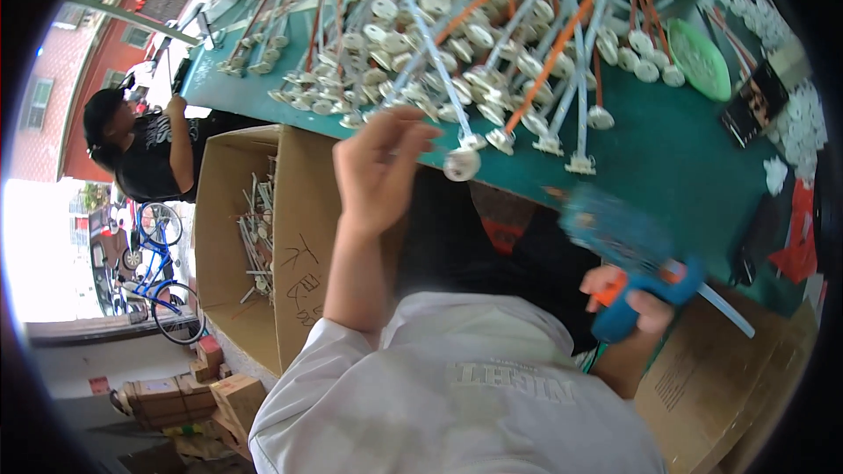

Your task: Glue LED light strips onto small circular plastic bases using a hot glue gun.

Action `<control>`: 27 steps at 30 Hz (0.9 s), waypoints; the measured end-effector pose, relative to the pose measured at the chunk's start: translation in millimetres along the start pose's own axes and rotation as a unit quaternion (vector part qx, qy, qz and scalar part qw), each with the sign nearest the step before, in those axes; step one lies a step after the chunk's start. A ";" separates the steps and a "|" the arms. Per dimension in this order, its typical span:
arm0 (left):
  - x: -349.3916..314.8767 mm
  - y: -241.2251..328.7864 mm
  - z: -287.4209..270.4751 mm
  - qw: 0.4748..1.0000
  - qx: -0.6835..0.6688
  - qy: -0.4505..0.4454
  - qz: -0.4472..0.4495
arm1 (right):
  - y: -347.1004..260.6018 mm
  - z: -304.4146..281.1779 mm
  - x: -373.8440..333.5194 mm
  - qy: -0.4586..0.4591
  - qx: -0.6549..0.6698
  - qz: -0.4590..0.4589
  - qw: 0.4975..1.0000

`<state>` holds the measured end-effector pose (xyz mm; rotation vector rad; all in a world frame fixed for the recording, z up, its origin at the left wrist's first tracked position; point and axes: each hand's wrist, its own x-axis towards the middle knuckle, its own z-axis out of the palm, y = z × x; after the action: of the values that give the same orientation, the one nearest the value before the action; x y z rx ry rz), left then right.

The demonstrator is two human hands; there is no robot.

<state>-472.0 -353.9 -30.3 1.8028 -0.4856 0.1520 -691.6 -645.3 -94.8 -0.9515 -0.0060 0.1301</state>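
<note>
My right hand (pixel 652 311) is wrapped round the handle of a blue glue gun (pixel 619 232). An orange trigger shows at its fingers, and a pale glue stick (pixel 729 310) sticks out of its back. The nozzle points up and left toward the table edge. My left hand (pixel 382 166) is raised at the table's front edge with its fingers bent together; what they pinch, if anything, is hidden. Just right of these fingers, a round translucent disc (pixel 461 164) sits at the white end of a long pale rod (pixel 426 39), overhanging the edge.
Many white-ended rods (pixel 378 79), pale and orange, cover the green table (pixel 676 175). A green bowl (pixel 698 59), a black box (pixel 755 105) and white pieces (pixel 801 136) lie at right. Cardboard boxes (pixel 303 254) flank me; the left one contains rods. A person (pixel 145 144) stands at far left.
</note>
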 end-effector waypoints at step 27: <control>295.1 -179.7 -261.6 0.819 0.506 -0.264 -0.063 | -33.0 -109.6 3.6 0.241 0.083 -0.126 0.959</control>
<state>-94.9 -141.2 -11.9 2.9529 -0.7514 -0.2544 -677.6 -752.8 -131.9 -0.7871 0.3280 -0.3357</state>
